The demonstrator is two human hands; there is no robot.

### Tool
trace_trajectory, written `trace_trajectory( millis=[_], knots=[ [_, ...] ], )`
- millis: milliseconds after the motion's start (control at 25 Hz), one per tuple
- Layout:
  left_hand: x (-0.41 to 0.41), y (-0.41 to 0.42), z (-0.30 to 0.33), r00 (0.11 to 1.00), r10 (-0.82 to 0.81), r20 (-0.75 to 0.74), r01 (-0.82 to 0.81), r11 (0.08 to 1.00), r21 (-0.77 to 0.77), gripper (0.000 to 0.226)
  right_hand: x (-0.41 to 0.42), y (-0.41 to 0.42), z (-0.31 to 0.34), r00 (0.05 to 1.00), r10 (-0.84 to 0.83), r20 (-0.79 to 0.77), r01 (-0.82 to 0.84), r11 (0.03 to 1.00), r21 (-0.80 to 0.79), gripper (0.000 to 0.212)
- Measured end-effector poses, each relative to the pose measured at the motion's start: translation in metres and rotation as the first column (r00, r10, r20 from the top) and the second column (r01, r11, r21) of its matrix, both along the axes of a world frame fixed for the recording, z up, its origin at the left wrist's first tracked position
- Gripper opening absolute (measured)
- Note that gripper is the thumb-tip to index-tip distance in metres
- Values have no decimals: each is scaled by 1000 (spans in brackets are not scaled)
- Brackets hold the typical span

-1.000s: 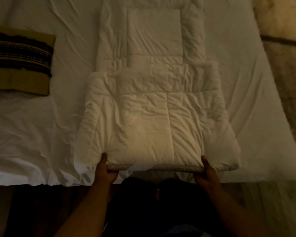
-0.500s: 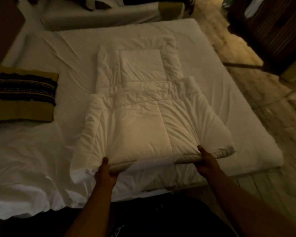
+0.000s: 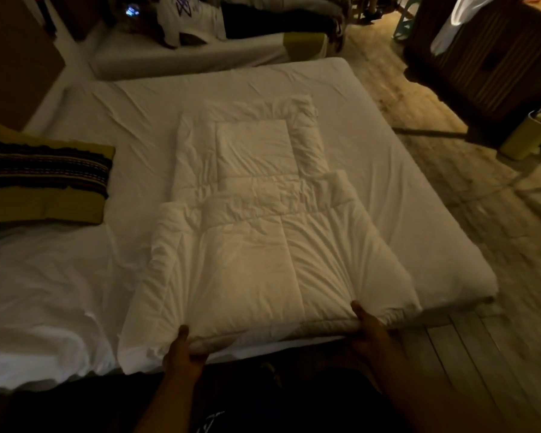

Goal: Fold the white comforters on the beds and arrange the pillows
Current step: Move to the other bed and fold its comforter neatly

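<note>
A white quilted comforter (image 3: 256, 232) lies folded into a long strip down the middle of a white-sheeted mattress (image 3: 388, 195). Its near part is doubled over on itself. My left hand (image 3: 183, 351) grips the near edge at the left, thumb on top. My right hand (image 3: 369, 329) grips the same edge at the right, thumb on top, and lifts it slightly off the sheet. An olive pillow with a dark striped band (image 3: 44, 182) rests at the left edge of the bed.
A second mattress (image 3: 185, 57) with clothes and a person lying on it sits beyond the bed. Dark wooden furniture (image 3: 487, 54) and a pale bin (image 3: 531, 132) stand at the right. Wooden floor (image 3: 481, 354) runs along the right and near sides.
The view has tilted up and back, bringing the far mattress and right-hand furniture into sight. Both hands keep their grip on the comforter's near edge, now slightly raised.
</note>
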State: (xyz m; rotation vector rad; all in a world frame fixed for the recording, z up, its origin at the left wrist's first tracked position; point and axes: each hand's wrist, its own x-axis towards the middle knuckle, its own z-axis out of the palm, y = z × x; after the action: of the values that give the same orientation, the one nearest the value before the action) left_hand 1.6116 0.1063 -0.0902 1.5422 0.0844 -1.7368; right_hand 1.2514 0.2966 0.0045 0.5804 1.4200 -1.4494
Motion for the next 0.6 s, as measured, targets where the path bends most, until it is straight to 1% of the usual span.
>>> trace_trajectory(
  millis=[40, 80, 120, 160, 200, 240, 280, 360, 400, 480, 600],
  knots=[
    [1, 9, 6, 1000, -1, 11, 1, 1000, -6, 65, -2, 9, -6, 1000, -1, -24, 2, 1000, 18, 86],
    [0, 17, 9, 1000, 13, -14, -13, 1000, -11, 61, -3, 19, -7, 999, 17, -52, -15, 999, 42, 101],
    [1, 24, 10, 999, 18, -31, -18, 1000, -11, 60, -6, 28, -11, 998, 32, -45, -30, 999, 39, 110],
    [1, 32, 11, 998, 26, -51, -27, 999, -27, 61, -8, 39, -14, 998, 47, -29, -46, 998, 38, 109],
    [1, 42, 15, 1000, 10, -7, -10, 1000, -25, 62, -11, 48, -21, 998, 69, -8, -69, 997, 34, 98],
    [2, 49, 16, 1000, 22, 1, -22, 999, -28, 64, -12, 54, -21, 996, 93, 9, -93, 995, 26, 87],
    [2, 58, 17, 1000, 17, 22, -16, 999, -34, 65, -10, 59, -12, 996, 91, 19, -91, 995, 39, 81],
    [3, 76, 16, 999, 14, 38, -13, 1000, -18, 67, -7, 70, 0, 996, 80, 46, -82, 996, 47, 80],
    [4, 84, 15, 1000, 11, 23, -11, 1000, -14, 68, -8, 77, -4, 996, 75, 47, -77, 996, 43, 74],
    [8, 100, 14, 1000, 11, 13, -10, 999, -33, 68, 4, 88, 12, 996, 89, 27, -90, 995, 33, 59],
    [20, 118, 14, 999, 26, 32, -25, 999, -31, 60, 22, 102, 26, 995, 98, -35, -96, 994, 47, 34]
  ],
)
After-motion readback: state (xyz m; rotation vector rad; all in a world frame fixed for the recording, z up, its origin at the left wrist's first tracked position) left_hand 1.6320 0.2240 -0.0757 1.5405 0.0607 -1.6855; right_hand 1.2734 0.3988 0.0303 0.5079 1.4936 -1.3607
